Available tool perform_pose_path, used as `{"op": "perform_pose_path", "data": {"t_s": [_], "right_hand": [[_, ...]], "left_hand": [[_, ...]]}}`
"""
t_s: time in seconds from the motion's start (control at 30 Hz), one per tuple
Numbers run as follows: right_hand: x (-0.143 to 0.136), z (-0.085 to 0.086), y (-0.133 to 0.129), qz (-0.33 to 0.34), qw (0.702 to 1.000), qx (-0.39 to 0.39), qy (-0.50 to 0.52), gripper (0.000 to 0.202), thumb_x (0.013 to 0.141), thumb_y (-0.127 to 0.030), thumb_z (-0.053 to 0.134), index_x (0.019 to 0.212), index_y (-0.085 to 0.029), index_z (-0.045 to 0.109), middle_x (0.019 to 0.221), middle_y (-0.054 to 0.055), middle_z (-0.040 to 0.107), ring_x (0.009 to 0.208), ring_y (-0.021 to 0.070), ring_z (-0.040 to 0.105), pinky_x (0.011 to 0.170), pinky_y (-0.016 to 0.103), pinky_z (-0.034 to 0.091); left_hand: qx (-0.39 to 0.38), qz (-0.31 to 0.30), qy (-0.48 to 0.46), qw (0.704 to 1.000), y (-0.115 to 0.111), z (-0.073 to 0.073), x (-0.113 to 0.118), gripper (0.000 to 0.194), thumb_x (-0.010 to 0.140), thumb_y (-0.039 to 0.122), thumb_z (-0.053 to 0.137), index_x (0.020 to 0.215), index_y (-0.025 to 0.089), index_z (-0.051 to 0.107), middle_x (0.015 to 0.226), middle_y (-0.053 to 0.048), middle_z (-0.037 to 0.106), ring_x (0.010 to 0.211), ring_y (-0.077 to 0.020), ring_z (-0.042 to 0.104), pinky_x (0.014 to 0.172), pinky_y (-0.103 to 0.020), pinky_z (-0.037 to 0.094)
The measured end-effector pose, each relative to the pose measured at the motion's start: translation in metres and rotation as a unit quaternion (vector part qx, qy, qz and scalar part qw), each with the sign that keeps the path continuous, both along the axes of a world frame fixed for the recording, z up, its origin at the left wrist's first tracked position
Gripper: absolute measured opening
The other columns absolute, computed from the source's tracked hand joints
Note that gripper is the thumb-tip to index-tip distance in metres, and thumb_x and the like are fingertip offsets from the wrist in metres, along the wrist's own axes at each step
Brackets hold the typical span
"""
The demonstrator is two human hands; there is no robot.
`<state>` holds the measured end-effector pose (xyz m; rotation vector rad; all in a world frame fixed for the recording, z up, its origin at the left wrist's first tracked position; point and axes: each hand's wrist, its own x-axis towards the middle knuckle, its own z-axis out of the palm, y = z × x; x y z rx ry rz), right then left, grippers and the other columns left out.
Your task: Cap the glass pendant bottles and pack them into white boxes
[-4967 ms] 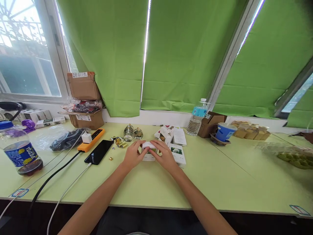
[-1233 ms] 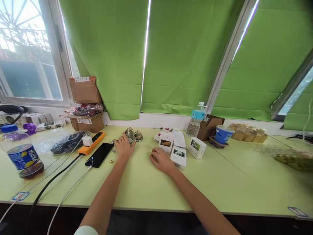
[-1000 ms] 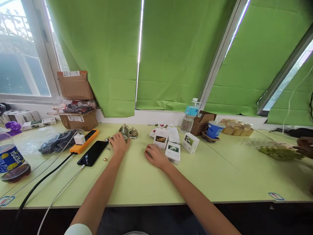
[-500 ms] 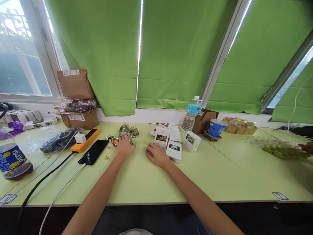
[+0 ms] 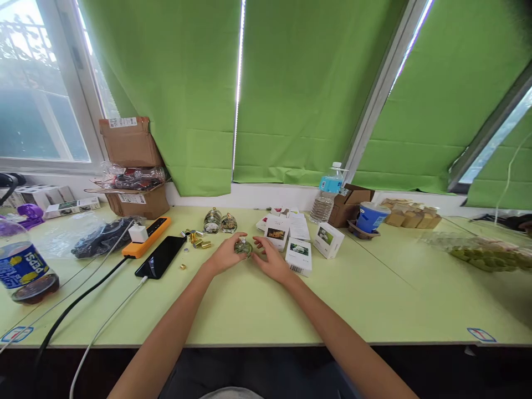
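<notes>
My left hand is closed around a small round glass bottle with a decorated top, which may be a perfume bottle. Just to its right, my right hand has its fingers apart and curved towards the bottle; whether they touch it I cannot tell. Two similar ornate glass bottles, a larger one and a smaller one, stand behind my left hand. Several shiny gold cylinders lie to the left of that hand, and a small gold piece sits nearer the front.
White picture boxes lie right of my hands. Behind them stand a water bottle and a blue cup. On the left are a phone, an orange power strip, cables and a Pepsi bottle. A person's hand shows at far right.
My left hand has moved right from the gold pieces, bringing the small bottle to the middle. My right hand has lifted from the table and opened towards it.
</notes>
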<state>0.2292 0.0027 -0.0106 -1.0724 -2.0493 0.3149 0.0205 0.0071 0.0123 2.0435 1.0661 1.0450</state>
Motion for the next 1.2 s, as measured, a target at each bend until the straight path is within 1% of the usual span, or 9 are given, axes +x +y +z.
{"op": "perform_pose_path", "data": {"t_s": [0.17,0.23,0.33,0.43,0.53,0.67,0.77,0.93,1.2], "right_hand": [[0.001,0.003,-0.004,0.040,0.999,-0.027,0.019,0.049,0.086,-0.036,0.062,0.132,-0.027,0.050,0.119,0.007,0.059,0.106,0.0206,0.057,0.088,0.037,0.051],[0.001,0.004,-0.005,0.048,0.998,-0.038,0.022,0.049,0.085,-0.039,0.063,0.130,-0.026,0.052,0.118,0.007,0.060,0.104,0.0204,0.058,0.088,0.037,0.051],[0.000,0.005,-0.007,0.043,0.997,-0.052,0.026,0.054,0.081,-0.040,0.067,0.132,-0.026,0.051,0.118,0.007,0.061,0.104,0.0211,0.058,0.088,0.038,0.051],[-0.003,0.006,-0.010,0.044,0.997,-0.055,0.030,0.062,0.079,-0.040,0.070,0.135,-0.027,0.048,0.124,0.008,0.058,0.107,0.0221,0.057,0.088,0.038,0.050],[-0.008,0.007,-0.014,0.041,0.998,-0.041,0.038,0.063,0.081,-0.040,0.069,0.138,-0.027,0.046,0.129,0.009,0.055,0.111,0.0229,0.055,0.087,0.037,0.051],[-0.012,0.007,-0.015,0.041,0.998,-0.028,0.034,0.056,0.085,-0.039,0.064,0.137,-0.028,0.047,0.130,0.009,0.055,0.112,0.0228,0.054,0.085,0.036,0.051],[-0.011,0.007,-0.011,0.038,0.998,-0.039,0.037,0.049,0.086,-0.039,0.062,0.131,-0.025,0.052,0.117,0.009,0.060,0.098,0.0213,0.058,0.079,0.035,0.052],[-0.010,0.006,-0.007,0.032,0.997,-0.049,0.045,0.043,0.085,-0.041,0.063,0.123,-0.021,0.056,0.092,0.004,0.061,0.074,0.0166,0.056,0.068,0.032,0.049],[-0.010,0.006,-0.009,0.034,0.997,-0.052,0.053,0.043,0.084,-0.040,0.063,0.121,-0.022,0.055,0.096,0.005,0.060,0.072,0.0154,0.055,0.065,0.031,0.049]], "left_hand": [[-0.085,-0.110,-0.057,0.989,0.004,0.010,-0.009,0.067,0.066,0.034,0.078,0.126,0.018,0.055,0.104,-0.009,0.067,0.091,-0.0204,0.065,0.083,-0.032,0.050],[-0.083,-0.092,-0.080,0.989,0.004,0.019,-0.016,0.057,0.073,0.043,0.072,0.122,0.018,0.058,0.099,-0.009,0.069,0.088,-0.0203,0.066,0.079,-0.032,0.051],[0.017,0.051,-0.059,0.997,0.004,0.030,-0.029,0.039,0.087,0.051,0.053,0.107,0.019,0.064,0.100,-0.008,0.070,0.089,-0.0205,0.065,0.078,-0.031,0.050],[0.109,0.238,0.094,0.961,0.007,0.034,-0.044,0.028,0.091,0.042,0.048,0.100,0.022,0.066,0.107,-0.008,0.068,0.100,-0.0231,0.062,0.089,-0.034,0.046],[0.114,0.375,0.194,0.899,0.013,0.033,-0.063,0.023,0.089,0.030,0.047,0.099,0.022,0.066,0.112,-0.010,0.066,0.106,-0.0261,0.059,0.093,-0.039,0.041],[0.045,0.490,0.208,0.845,0.019,0.029,-0.092,0.023,0.085,0.028,0.049,0.099,0.021,0.067,0.106,-0.012,0.067,0.101,-0.0293,0.062,0.088,-0.042,0.042],[-0.018,0.486,0.224,0.845,0.021,0.028,-0.104,0.023,0.082,0.032,0.053,0.095,0.020,0.068,0.100,-0.013,0.070,0.098,-0.0311,0.063,0.082,-0.041,0.044],[-0.061,0.450,0.238,0.858,0.018,0.030,-0.094,0.022,0.079,0.033,0.056,0.091,0.021,0.069,0.099,-0.013,0.071,0.097,-0.0323,0.065,0.076,-0.038,0.046],[-0.111,0.471,0.286,0.827,0.016,0.028,-0.105,0.031,0.072,0.039,0.063,0.092,0.016,0.069,0.091,-0.021,0.070,0.093,-0.0380,0.066,0.070,-0.042,0.049]]}}
